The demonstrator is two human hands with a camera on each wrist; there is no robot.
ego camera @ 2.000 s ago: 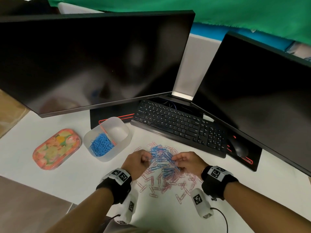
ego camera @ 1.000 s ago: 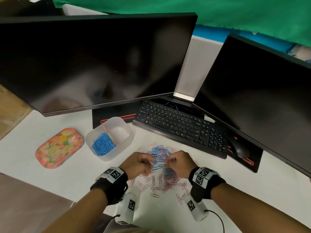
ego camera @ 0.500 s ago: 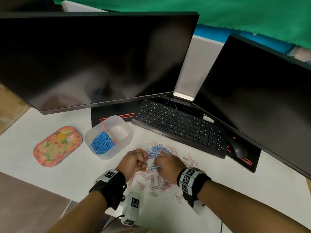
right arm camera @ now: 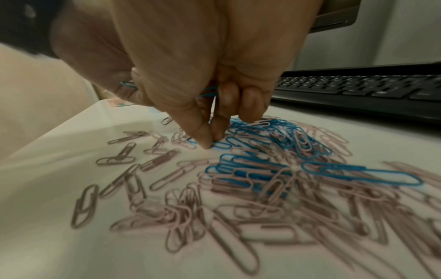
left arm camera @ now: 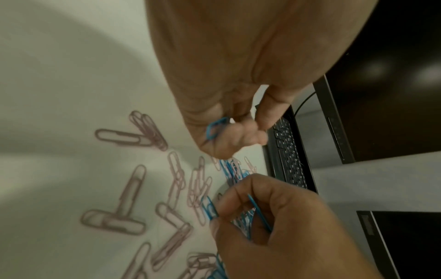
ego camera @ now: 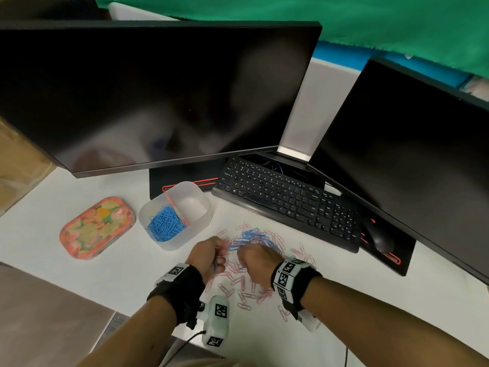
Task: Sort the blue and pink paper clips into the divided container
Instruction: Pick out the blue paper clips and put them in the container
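Note:
A mixed pile of blue paper clips and pink paper clips lies on the white desk in front of the keyboard. The translucent divided container stands to its left, with blue clips in the left compartment and nothing in the right one. My left hand hovers at the pile's left edge, fingers curled round a blue clip. My right hand pinches a blue clip on the desk between thumb and forefinger. More blue clips are tucked in its palm.
A black keyboard lies just behind the pile, with a mouse at its right end. Two dark monitors overhang the back of the desk. A flowered lid lies left of the container. The desk edge is near left.
My right hand has moved left across the pile, close to my left hand, and now pinches a clip. The left hand has barely moved.

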